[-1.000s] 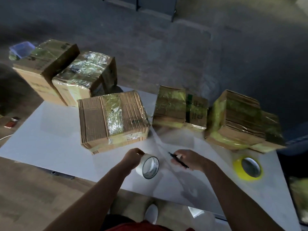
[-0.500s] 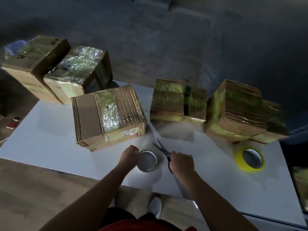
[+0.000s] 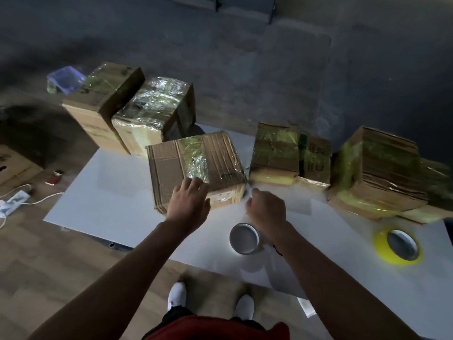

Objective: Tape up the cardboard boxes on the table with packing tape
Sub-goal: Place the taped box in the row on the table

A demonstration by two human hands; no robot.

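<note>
Cardboard: centre box (image 3: 196, 165) carries one shiny band across its top, with bare brown on either side.
Left hand (image 3: 188, 202): fingers straight, pressing the box's 6 o'clock edge.
Right hand (image 3: 266, 209): curled, seemingly pinching a clear strip (image 3: 250, 192) at the box's 4 o'clock corner.
Roll (image 3: 244, 238): lies on the table (image 3: 98, 192), 5 o'clock of the box.
Progress: left boxes (image 3: 157, 111) at 10 o'clock and right boxes (image 3: 277, 148) at 3 o'clock look wrapped; this one likely needs more bands.
</note>
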